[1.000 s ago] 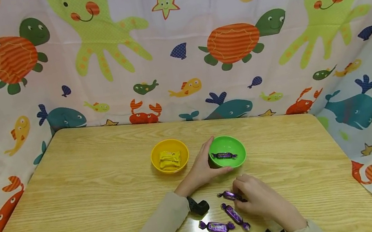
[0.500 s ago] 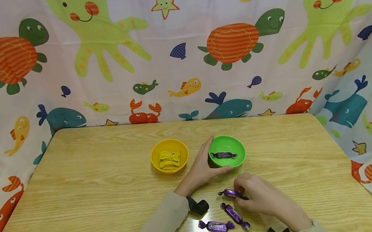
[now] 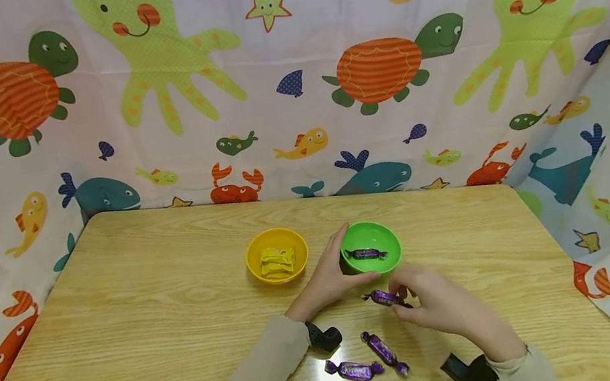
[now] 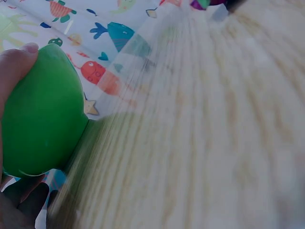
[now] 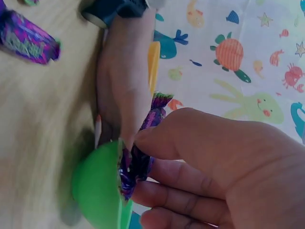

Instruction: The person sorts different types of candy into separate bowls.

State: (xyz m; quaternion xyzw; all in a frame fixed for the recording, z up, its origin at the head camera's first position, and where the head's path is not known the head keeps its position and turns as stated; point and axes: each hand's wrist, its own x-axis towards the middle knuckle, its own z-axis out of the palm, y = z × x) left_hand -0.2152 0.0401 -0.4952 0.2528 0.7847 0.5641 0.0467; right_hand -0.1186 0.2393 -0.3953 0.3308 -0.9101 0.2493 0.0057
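In the head view, my left hand [image 3: 329,279] holds the green bowl [image 3: 372,234] from its left side, thumb in front and fingers behind. One purple-wrapped candy [image 3: 366,254] lies inside that bowl. My right hand [image 3: 438,304] pinches another purple candy [image 3: 384,298] between thumb and fingers, raised just in front of the bowl. Up close in the right wrist view, the twisted wrapper of the held candy [image 5: 127,172] overlaps the bowl. Two more purple candies, one slanted [image 3: 384,353] and one nearly level [image 3: 354,370], lie on the table nearer the front.
A yellow bowl [image 3: 253,243] with several yellow-wrapped sweets [image 3: 277,261] stands left of the green one. The wooden table [image 3: 139,328] meets a curtain [image 3: 279,45] printed with sea animals at the back and sides. Black wrist cameras sit on both wrists.
My right hand has lifted its candy off the table and carried it slightly forward and right, toward the green bowl. The left hand stays on the bowl.
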